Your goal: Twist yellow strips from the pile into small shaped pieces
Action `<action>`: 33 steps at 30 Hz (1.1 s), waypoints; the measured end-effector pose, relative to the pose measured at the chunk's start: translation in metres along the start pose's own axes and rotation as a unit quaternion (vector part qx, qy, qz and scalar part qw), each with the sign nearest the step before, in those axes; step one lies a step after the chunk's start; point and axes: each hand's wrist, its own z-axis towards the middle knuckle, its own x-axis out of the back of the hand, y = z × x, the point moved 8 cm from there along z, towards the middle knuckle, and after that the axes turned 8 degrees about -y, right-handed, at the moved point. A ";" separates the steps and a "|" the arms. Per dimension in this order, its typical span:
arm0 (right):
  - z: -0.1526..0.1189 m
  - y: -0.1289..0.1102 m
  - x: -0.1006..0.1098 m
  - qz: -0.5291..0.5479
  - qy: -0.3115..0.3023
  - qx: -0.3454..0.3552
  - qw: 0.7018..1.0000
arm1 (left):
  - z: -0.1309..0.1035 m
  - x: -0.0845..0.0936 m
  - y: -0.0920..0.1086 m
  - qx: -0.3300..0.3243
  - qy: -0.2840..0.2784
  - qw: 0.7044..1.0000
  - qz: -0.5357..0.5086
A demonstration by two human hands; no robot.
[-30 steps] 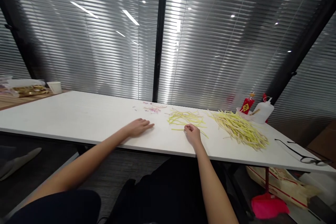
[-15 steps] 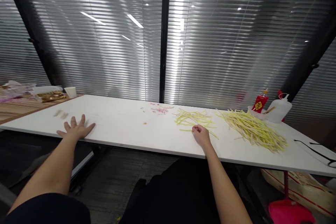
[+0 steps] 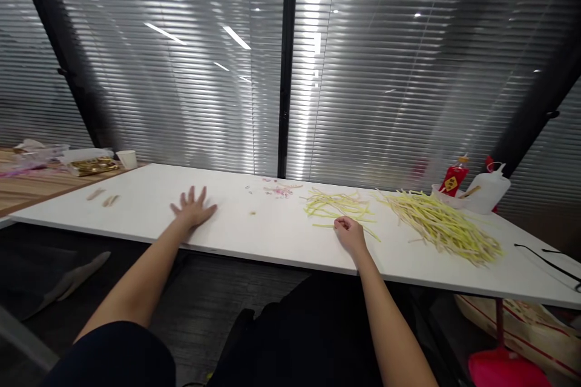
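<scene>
My left hand (image 3: 193,210), fingers spread and holding nothing, is over the white table (image 3: 236,236) at its left half. Two small pale pieces (image 3: 110,200) lie to its left. My right hand (image 3: 349,232) is closed with its fingertips pinched at a yellow-green strand (image 3: 323,226); whether it grips the strand is too small to tell. Just behind it is a small spread of yellow strands (image 3: 338,202). A larger heap of similar strands (image 3: 445,227) lies to its right. Small pinkish scraps (image 3: 281,192) rest near the table's back edge.
At the back right stand a red bottle (image 3: 454,178), a white squeeze bottle (image 3: 488,190) and a shallow bowl. Black glasses (image 3: 551,263) lie at the right edge. A paper cup (image 3: 128,159) and gold packaging (image 3: 93,166) sit on the wooden table at left.
My left hand has moved right, away from the small pale pieces, which now lie farther apart. My right hand has barely moved.
</scene>
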 end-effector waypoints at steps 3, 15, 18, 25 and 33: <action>0.000 0.001 0.001 0.004 0.006 -0.002 1.000 | -0.008 -0.018 0.099 -0.137 -0.009 0.990 -0.025; 0.006 0.017 0.020 0.015 0.103 -0.024 0.994 | -0.140 -0.087 0.380 -0.470 -0.118 0.817 -0.312; 0.010 0.018 0.016 -0.007 0.081 -0.021 0.996 | -0.143 -0.090 0.386 -0.480 -0.085 0.818 -0.305; 0.015 0.025 0.005 -0.015 0.036 -0.007 0.999 | -0.114 -0.086 0.354 -0.398 -0.041 0.850 -0.344; 0.014 0.026 0.018 0.030 0.089 -0.021 0.995 | -0.116 -0.089 0.354 -0.388 -0.045 0.865 -0.315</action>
